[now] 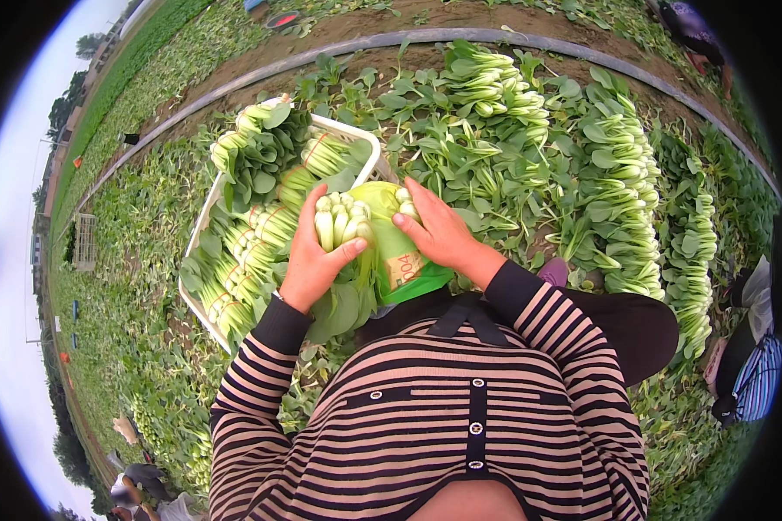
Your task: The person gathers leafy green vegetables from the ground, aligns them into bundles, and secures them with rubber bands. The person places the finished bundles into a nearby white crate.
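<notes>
My left hand point(313, 267) is wrapped around a bunch of bok choy point(342, 218), its pale stem ends facing up and its leaves hanging below. My right hand point(440, 231) has its fingers curled around a few more bok choy stems point(406, 203). Between the two hands a yellow-green plastic bag point(394, 241) lies over my lap, bearing a printed patch. Just beyond my left hand is a white plastic crate point(347, 127). Bok choy bundles point(260, 228) tied with red bands fill it, some stacked above its rim.
Long rows of cut bok choy point(625, 195) lie on the ground to my right, with a shorter pile point(495, 84) ahead. A grey pipe point(430, 36) curves across the field. Other people point(694, 32) crouch at the far right and lower left. Another crate point(85, 242) stands far left.
</notes>
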Demonstrator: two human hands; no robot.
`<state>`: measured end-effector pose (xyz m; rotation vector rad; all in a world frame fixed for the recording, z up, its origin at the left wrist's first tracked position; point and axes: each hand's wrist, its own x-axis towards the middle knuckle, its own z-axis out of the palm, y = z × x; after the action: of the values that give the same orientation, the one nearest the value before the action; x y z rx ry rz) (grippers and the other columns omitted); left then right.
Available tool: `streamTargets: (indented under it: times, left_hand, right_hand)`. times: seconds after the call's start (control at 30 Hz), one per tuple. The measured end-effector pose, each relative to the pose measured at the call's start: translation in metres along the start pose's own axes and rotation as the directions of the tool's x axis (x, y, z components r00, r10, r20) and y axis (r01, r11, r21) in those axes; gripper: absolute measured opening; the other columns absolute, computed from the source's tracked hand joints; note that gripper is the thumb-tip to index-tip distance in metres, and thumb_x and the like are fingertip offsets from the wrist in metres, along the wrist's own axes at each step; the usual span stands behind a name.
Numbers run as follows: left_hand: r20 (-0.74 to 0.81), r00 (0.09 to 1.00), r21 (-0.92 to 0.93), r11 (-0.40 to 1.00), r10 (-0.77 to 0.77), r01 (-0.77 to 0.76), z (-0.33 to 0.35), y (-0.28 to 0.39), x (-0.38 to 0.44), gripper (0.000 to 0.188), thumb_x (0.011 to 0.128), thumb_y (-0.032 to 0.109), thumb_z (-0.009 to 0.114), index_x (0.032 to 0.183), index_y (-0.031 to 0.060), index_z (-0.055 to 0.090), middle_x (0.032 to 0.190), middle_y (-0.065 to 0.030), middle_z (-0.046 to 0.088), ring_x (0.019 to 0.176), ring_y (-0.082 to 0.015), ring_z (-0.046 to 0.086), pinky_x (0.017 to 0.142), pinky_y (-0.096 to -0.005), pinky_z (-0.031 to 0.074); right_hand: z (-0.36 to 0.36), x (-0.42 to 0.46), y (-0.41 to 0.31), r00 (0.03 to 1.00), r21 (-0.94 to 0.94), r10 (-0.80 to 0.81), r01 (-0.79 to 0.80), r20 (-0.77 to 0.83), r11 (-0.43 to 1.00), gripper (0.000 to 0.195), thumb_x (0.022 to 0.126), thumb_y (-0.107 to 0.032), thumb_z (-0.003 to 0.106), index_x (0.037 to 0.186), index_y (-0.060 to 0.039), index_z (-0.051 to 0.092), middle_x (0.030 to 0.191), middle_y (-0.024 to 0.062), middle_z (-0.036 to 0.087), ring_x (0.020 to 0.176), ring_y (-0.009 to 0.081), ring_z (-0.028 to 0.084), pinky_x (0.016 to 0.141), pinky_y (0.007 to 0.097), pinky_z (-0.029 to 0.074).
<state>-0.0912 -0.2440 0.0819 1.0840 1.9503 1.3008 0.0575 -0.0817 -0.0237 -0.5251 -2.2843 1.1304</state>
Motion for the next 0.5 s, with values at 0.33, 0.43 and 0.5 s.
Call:
streamTargets:
  times: [0.33,0.43,0.5]
  left_hand:
    - [0.011,1.0,0.031,0.999,0.003,-0.003,-0.003,0.002,-0.001,0.096,0.075,0.026,0.083,0.148,0.0,0.027,0.13,-0.0173,0.053,0.119,-0.0235,0.054,0.102,-0.0342,0.043]
    - [0.016,1.0,0.031,1.0,0.002,-0.002,-0.003,0.003,0.0,0.096,0.075,0.026,0.083,0.148,0.0001,0.027,0.13,-0.0171,0.053,0.119,-0.0236,0.054,0.102,-0.0343,0.043]
    - [0.023,1.0,0.027,1.0,0.001,-0.002,-0.003,0.002,0.0,0.095,0.075,0.025,0.083,0.148,0.0002,0.027,0.13,-0.017,0.053,0.118,-0.0236,0.054,0.102,-0.0343,0.043]
  right_hand:
    - [-0.051,0.023,-0.002,0.955,-0.143,-0.054,0.099,0.293,0.985,0.062,0.081,-0.039,0.073,0.131,-0.0063,0.057,0.116,0.0163,0.064,0.108,0.035,0.059,0.091,0.0409,0.048]
    - [-0.056,0.028,-0.011,0.935,-0.105,0.048,-0.012,0.352,0.994,0.063,0.079,-0.033,0.077,0.13,-0.0044,0.056,0.116,0.0179,0.064,0.106,0.0353,0.06,0.091,0.0416,0.048]
    - [-0.047,0.024,-0.008,0.952,-0.046,0.013,0.002,0.306,0.999,0.063,0.077,-0.029,0.079,0.129,-0.0034,0.055,0.115,0.0183,0.064,0.104,0.0356,0.061,0.09,0.0416,0.049]
